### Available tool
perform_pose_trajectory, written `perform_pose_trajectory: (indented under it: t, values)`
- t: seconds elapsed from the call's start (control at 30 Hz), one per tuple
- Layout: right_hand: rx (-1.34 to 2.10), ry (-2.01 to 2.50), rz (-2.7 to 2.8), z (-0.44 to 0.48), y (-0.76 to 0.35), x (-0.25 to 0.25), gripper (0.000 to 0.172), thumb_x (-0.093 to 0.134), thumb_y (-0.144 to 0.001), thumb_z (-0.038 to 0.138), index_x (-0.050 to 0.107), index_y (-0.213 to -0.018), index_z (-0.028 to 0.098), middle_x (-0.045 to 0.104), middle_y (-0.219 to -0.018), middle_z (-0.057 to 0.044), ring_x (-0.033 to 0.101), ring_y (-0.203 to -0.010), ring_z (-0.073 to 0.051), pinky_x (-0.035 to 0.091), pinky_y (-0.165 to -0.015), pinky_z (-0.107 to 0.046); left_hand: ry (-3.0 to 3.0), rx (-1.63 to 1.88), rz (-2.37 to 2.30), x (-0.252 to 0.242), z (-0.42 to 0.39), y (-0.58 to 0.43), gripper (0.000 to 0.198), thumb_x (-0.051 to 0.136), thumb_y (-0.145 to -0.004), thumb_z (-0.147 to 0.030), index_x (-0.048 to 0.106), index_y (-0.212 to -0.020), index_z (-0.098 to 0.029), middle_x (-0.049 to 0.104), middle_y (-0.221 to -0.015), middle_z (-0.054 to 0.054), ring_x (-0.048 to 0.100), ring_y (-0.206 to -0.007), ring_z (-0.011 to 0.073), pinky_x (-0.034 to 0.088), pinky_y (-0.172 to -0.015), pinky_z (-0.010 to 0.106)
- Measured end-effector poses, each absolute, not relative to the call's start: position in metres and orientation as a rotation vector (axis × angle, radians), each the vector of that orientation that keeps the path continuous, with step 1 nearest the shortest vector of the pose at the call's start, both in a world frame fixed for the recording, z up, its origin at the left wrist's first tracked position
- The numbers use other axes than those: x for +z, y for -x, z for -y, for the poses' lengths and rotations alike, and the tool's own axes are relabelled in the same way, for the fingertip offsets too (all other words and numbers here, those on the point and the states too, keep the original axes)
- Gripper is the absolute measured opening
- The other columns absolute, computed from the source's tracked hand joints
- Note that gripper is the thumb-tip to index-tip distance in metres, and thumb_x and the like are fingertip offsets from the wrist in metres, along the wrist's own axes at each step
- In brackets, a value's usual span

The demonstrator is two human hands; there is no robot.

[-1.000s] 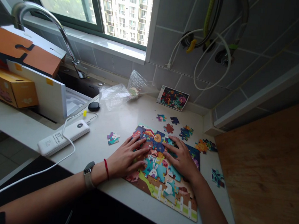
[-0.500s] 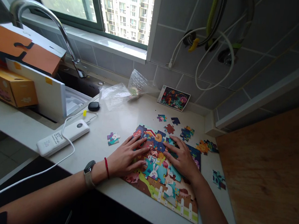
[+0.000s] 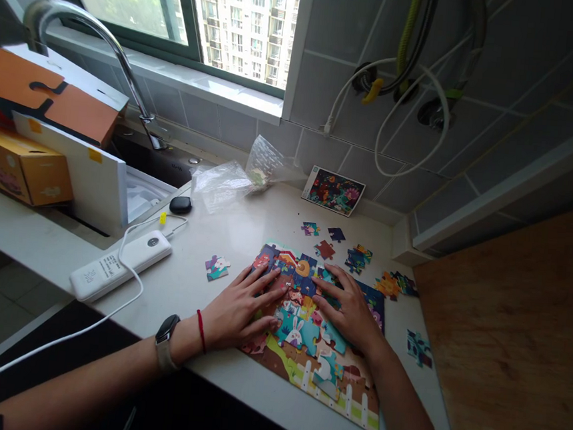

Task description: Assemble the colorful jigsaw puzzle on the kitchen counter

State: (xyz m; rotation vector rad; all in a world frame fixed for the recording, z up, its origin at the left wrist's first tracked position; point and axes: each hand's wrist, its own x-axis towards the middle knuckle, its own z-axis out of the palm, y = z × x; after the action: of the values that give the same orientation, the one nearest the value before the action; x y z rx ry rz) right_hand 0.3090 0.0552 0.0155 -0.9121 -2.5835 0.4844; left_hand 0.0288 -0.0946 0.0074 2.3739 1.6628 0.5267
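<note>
A colourful jigsaw puzzle [image 3: 298, 370] with a rabbit and a white fence lies on the white counter. My left hand [image 3: 246, 305] rests palm down over its left side, fingers spread. On the upper right part lies my right hand [image 3: 348, 307], its fingers apart and touching the pieces. Both hands hide some of the picture beneath them. A loose puzzle piece [image 3: 217, 268] with a white animal sits left of the puzzle. Beyond it are a dark red piece [image 3: 324, 249], a dark blue piece [image 3: 336, 234] and several others.
A picture card [image 3: 333, 191] leans against the tiled wall. Clear plastic wrap [image 3: 223, 186] lies near the sink. On the left are a white power bank [image 3: 120, 266] with a cable, a black case [image 3: 180, 205] and boxes [image 3: 50, 97]. A wooden board [image 3: 512, 328] stands at right.
My left hand and wrist have shifted slightly left and down over the puzzle. My right hand stays nearly in place, and the loose pieces lie as before.
</note>
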Motion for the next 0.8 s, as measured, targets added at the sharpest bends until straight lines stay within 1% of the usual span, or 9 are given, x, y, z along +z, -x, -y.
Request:
perform_pose_trajectory:
  t: [0.17, 0.33, 0.5, 0.57, 0.63, 0.67, 0.73, 0.8]
  values:
    - [0.49, 0.915, 2.582, -0.057, -0.31, 0.015, 0.035, 0.066, -0.099, 0.045, 0.076, -0.131, 0.033, 0.057, -0.154, -0.01, 0.052, -0.143, -0.036, 0.045, -0.118, -0.061, -2.372, 0.518, -1.668, 0.007, 0.094, -0.03, 0.061, 0.047, -0.107, -0.058, 0.038, -0.164, -0.037, 0.028, -0.174, 0.004, 0.029, -0.159, 0.0378, 0.026, -0.128, 0.062]
    - [0.502, 0.921, 2.589, -0.058, -0.31, 0.016, 0.035, 0.066, -0.099, 0.046, 0.076, -0.131, 0.033, 0.057, -0.155, -0.01, 0.052, -0.143, -0.035, 0.044, -0.119, -0.059, -2.365, 0.552, -1.675, 0.004, 0.093, -0.03, 0.059, 0.049, -0.107, -0.057, 0.042, -0.162, -0.037, 0.031, -0.173, 0.005, 0.031, -0.158, 0.0379, 0.026, -0.128, 0.061]
    - [0.517, 0.915, 2.58, -0.059, -0.31, 0.016, 0.035, 0.067, -0.098, 0.044, 0.077, -0.13, 0.031, 0.057, -0.154, -0.011, 0.052, -0.143, -0.035, 0.044, -0.119, -0.059, -2.341, 0.577, -1.667, 0.006, 0.093, -0.03, 0.06, 0.047, -0.107, -0.057, 0.04, -0.163, -0.036, 0.033, -0.172, 0.005, 0.029, -0.159, 0.0376, 0.026, -0.128, 0.061]
    - [0.527, 0.907, 2.576, -0.058, -0.31, 0.017, 0.037, 0.067, -0.098, 0.044, 0.076, -0.132, 0.031, 0.057, -0.153, -0.012, 0.052, -0.143, -0.035, 0.044, -0.119, -0.059, -2.322, 0.603, -1.647, 0.009, 0.094, -0.03, 0.058, 0.046, -0.108, -0.055, 0.044, -0.161, -0.034, 0.035, -0.171, 0.006, 0.03, -0.158, 0.0377, 0.026, -0.128, 0.062]
    - [0.538, 0.9, 2.569, -0.057, -0.31, 0.018, 0.04, 0.068, -0.098, 0.044, 0.074, -0.135, 0.031, 0.056, -0.154, -0.012, 0.051, -0.144, -0.035, 0.043, -0.12, -0.059, -2.276, 0.683, -1.625, 0.014, 0.095, -0.03, 0.051, 0.046, -0.108, -0.052, 0.055, -0.154, -0.031, 0.041, -0.168, 0.007, 0.034, -0.156, 0.0374, 0.027, -0.128, 0.062]
    - [0.544, 0.899, 2.562, -0.056, -0.31, 0.018, 0.041, 0.068, -0.098, 0.044, 0.073, -0.136, 0.03, 0.056, -0.155, -0.012, 0.05, -0.145, -0.034, 0.043, -0.121, -0.058, -2.238, 0.762, -1.613, 0.017, 0.095, -0.03, 0.046, 0.046, -0.109, -0.05, 0.063, -0.146, -0.028, 0.047, -0.164, 0.007, 0.038, -0.154, 0.0364, 0.029, -0.127, 0.061]
    - [0.561, 0.901, 2.538, -0.054, -0.309, 0.02, 0.042, 0.067, -0.098, 0.044, 0.072, -0.137, 0.029, 0.057, -0.154, -0.012, 0.05, -0.145, -0.034, 0.043, -0.121, -0.057, -2.109, 1.002, -1.589, 0.022, 0.096, -0.029, 0.041, 0.042, -0.11, -0.045, 0.074, -0.126, -0.024, 0.063, -0.148, 0.009, 0.051, -0.145, 0.0326, 0.038, -0.123, 0.055]
    - [0.573, 0.911, 2.493, -0.053, -0.308, 0.021, 0.04, 0.064, -0.1, 0.044, 0.073, -0.136, 0.029, 0.06, -0.15, -0.011, 0.052, -0.143, -0.033, 0.044, -0.121, -0.055, -1.894, 1.317, -1.579, 0.025, 0.095, -0.026, 0.047, 0.036, -0.112, -0.043, 0.076, -0.108, -0.021, 0.074, -0.126, 0.011, 0.063, -0.128, 0.029, 0.048, -0.114, 0.049]
